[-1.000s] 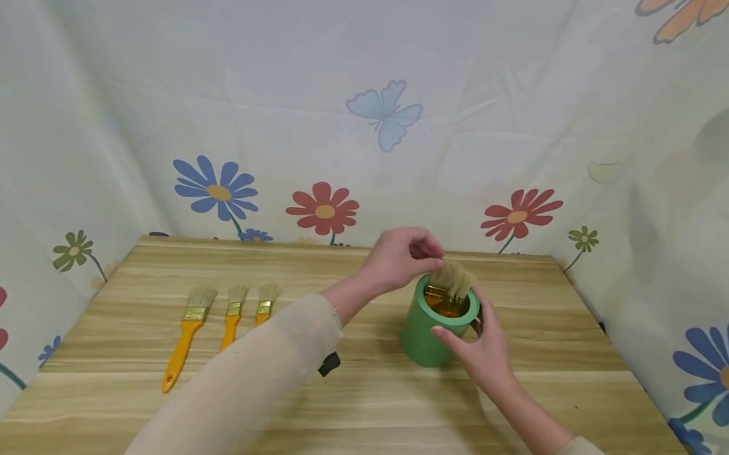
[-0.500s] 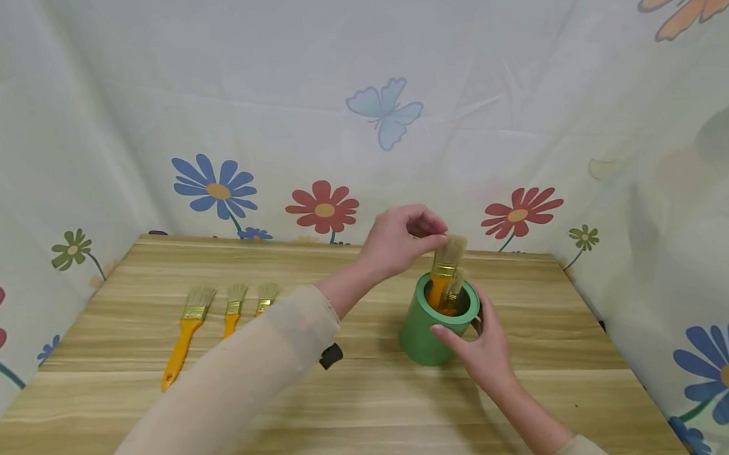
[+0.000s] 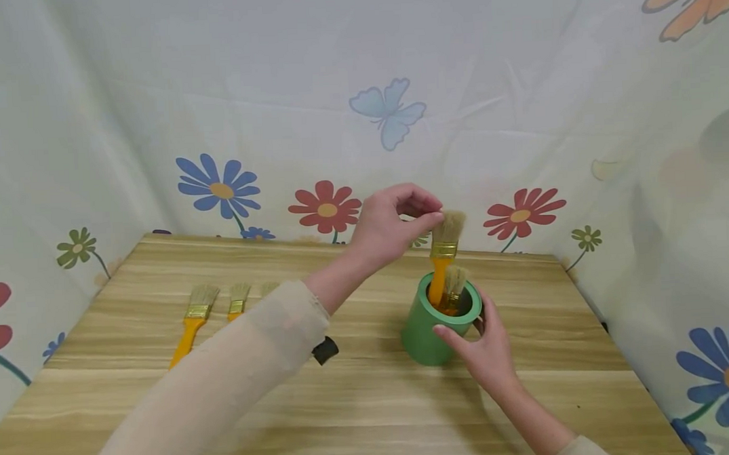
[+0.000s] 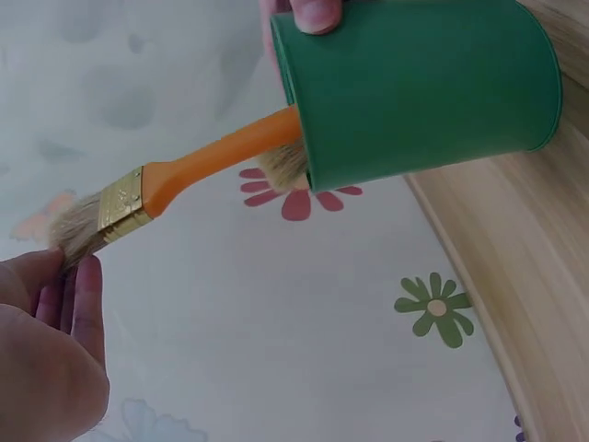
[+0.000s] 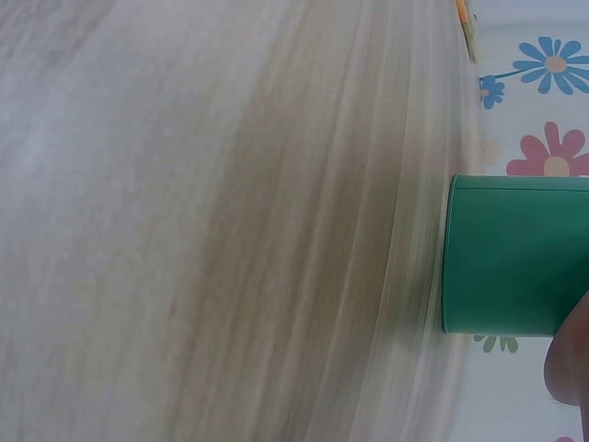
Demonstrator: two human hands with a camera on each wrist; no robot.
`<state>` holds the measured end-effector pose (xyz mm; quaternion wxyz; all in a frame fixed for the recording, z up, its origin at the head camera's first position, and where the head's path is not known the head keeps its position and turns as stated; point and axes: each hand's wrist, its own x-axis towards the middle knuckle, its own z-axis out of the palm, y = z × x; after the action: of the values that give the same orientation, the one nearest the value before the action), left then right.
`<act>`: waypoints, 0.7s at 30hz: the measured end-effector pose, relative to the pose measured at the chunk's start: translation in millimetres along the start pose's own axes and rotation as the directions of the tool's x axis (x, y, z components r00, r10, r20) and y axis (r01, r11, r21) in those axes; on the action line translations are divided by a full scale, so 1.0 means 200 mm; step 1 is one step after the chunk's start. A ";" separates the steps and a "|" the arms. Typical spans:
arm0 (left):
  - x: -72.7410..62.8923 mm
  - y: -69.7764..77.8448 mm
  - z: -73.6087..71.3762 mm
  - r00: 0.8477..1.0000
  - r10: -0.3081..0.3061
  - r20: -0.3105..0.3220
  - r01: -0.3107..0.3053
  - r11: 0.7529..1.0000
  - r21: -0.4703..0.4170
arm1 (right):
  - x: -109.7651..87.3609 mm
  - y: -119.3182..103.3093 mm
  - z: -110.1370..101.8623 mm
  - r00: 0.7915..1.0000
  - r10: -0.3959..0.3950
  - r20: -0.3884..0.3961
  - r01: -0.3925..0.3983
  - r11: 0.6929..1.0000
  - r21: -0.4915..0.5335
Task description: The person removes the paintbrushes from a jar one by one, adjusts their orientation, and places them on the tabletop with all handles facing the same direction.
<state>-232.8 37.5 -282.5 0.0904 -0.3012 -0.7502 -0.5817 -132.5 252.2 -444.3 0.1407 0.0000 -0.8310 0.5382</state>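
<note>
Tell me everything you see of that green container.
The green container is a smooth cylinder with a thick rim and open top; its material is unclear. It stands upright on the wooden table. The right hand holds it near the rim. An orange-handled brush pinched by the left hand and a lower brush, both bristles up, poke out.

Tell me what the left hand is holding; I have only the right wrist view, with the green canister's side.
Observer: The left hand pinches a flat paintbrush by its bristles.
Operator: Is that brush fully out of the canister?
Observer: No, the lower end of its orange handle is inside the green canister.
Operator: Anything else in there?
Observer: Yes, at least a second flat paintbrush, bristles up.
</note>
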 end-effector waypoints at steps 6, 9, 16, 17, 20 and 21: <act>0.01 0.03 -0.07 0.997 0.034 -0.066 -0.036 0.999 -0.028 | 0.00 -0.01 0.00 1.000 0.012 -0.002 -0.012 1.000 -0.010; 0.01 0.06 -0.11 0.994 0.041 -0.099 -0.048 0.996 -0.071 | 0.00 -0.01 0.00 1.000 0.018 0.002 -0.018 1.000 -0.009; 0.01 0.12 -0.22 0.990 0.028 -0.136 -0.052 0.983 -0.177 | -0.01 -0.01 0.00 1.000 0.016 0.005 -0.016 1.000 -0.001; 0.00 0.12 -0.23 0.991 0.020 -0.136 -0.045 0.981 -0.187 | -0.01 -0.01 0.00 1.000 0.016 0.005 -0.016 1.000 -0.002; -0.01 0.14 -0.29 0.991 -0.015 -0.134 -0.013 0.979 -0.205 | -0.01 -0.02 0.00 1.000 0.018 0.005 -0.018 1.000 -0.004; -0.01 0.14 -0.30 0.990 -0.032 -0.134 0.004 0.978 -0.208 | -0.01 -0.02 0.00 1.000 0.018 0.005 -0.018 1.000 -0.004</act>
<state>-227.6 -15.7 -241.5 0.1045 -0.2616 -0.6803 -0.6766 -130.6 251.1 -441.4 0.1338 -0.0064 -0.8323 0.5379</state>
